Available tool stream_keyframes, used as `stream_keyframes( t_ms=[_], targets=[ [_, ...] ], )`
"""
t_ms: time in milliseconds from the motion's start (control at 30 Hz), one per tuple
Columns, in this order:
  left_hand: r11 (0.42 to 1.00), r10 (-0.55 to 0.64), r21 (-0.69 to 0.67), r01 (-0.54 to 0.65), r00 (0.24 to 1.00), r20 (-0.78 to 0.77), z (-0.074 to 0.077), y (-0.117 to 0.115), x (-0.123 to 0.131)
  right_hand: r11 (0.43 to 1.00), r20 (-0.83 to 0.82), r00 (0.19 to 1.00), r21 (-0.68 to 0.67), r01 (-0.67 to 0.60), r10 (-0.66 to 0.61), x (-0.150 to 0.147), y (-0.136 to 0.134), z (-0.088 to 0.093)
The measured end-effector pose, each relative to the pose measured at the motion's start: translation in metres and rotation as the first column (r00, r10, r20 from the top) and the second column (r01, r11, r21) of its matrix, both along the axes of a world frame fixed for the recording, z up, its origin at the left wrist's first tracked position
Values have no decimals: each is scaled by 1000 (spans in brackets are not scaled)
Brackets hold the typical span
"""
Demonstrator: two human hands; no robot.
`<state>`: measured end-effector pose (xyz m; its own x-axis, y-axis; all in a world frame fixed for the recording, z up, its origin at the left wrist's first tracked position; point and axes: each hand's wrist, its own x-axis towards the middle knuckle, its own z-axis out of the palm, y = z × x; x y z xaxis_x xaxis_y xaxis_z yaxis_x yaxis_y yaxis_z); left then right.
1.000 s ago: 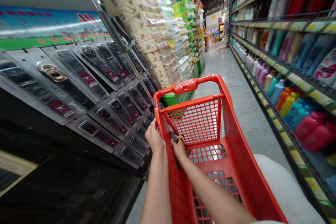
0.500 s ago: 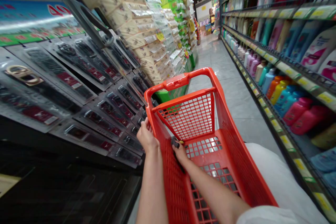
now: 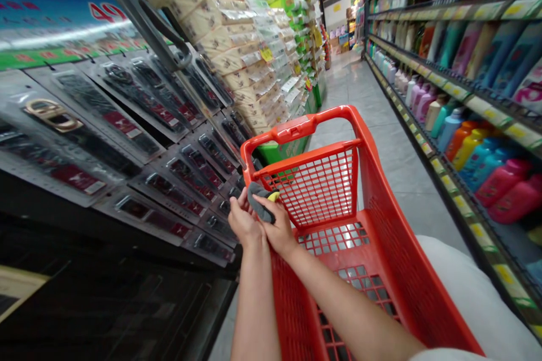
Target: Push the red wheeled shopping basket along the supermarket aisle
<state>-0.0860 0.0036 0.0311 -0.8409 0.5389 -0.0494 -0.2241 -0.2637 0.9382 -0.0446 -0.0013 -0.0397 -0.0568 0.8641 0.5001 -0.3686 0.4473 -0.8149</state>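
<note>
A red plastic shopping cart (image 3: 389, 192) with a grid bottom and a mesh panel stands in front of me, its handle at the far end. My right hand (image 3: 279, 231) pinches a grey cloth (image 3: 258, 194) with a yellow patch against the top of the cart's left wall. Just left of it, my left hand (image 3: 244, 223) has its fingers curled at the outer side of that same rim. The cloth and my right hand partly hide the left fingertips. Both wrists are close together, and the right forearm crosses over the cart's inside.
Packaged belts (image 3: 122, 118) hang on a rack close at the left. Behind them rise stacked tissue packs (image 3: 237, 45) and green packs (image 3: 292, 5). Bottle shelves (image 3: 461, 84) line the right side. Tiled floor (image 3: 351, 84) runs along the aisle between.
My right hand has moved up and left from inside the cart to the rim beside my left hand, bringing the grey cloth. The view has shifted slightly left.
</note>
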Motion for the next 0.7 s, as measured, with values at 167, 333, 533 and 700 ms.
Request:
stream_keyframes(
  t_ms=[167, 333, 533, 700],
  targets=[
    [1000, -21, 25, 19, 998, 62, -4, 6, -6, 999, 266, 964, 54, -2, -13, -2, 37, 18],
    [996, -68, 65, 61, 992, 105, -3, 11, -10, 988, 433, 900, 152, -27, -42, 3, 65, 36],
    [993, -119, 48, 111, 972, 203, 2, 4, -15, 908, 609, 763, 412, -71, -217, 35, 27, 21],
    [962, -270, 95, 256, 942, 200, 2, -2, -23, 931, 769, 600, 349, -104, -221, 35, 42, 52]
  ],
)
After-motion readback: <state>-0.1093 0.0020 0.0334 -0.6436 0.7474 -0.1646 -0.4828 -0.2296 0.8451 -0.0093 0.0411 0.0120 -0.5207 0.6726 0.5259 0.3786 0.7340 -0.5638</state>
